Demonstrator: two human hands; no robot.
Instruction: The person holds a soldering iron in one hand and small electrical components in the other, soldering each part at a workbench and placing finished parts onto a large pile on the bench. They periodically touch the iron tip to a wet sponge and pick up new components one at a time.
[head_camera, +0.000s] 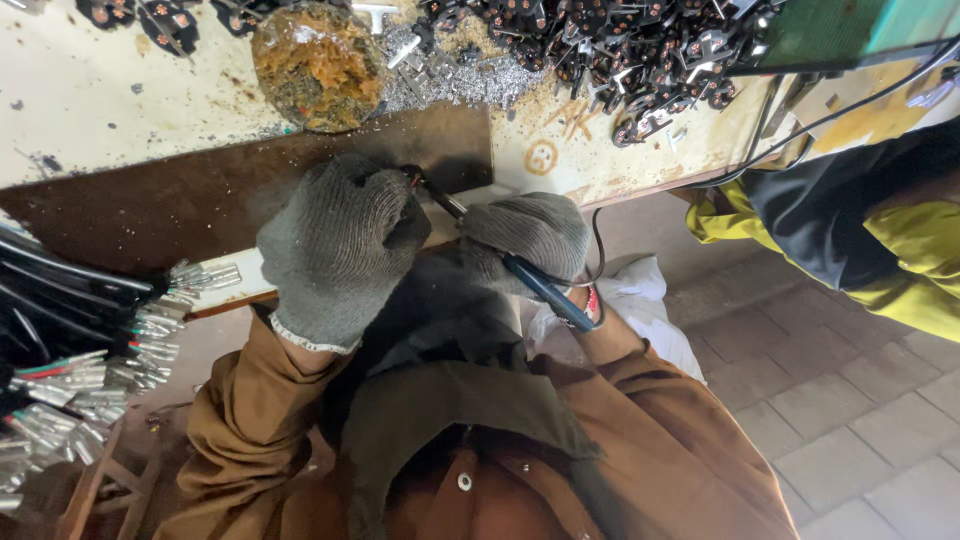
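Note:
My left hand (340, 245), in a grey knit glove, is closed at the front edge of the workbench; a small dark and red part shows at its fingertips, too hidden to identify. My right hand (525, 235), also gloved, grips a soldering iron (545, 290) with a blue handle. Its thin metal shaft runs up and left to the spot by my left fingertips. The iron's black cord loops behind my right wrist. Both hands sit close together over a dark brown plate (200, 200) on the bench.
A rusty orange lump (320, 65) and a heap of small black parts (600, 45) lie at the bench's back. Bundled cables with silver terminals (80, 380) sit at left. Another person's yellow-and-black sleeve (880, 240) is at right, above a tiled floor (860, 420).

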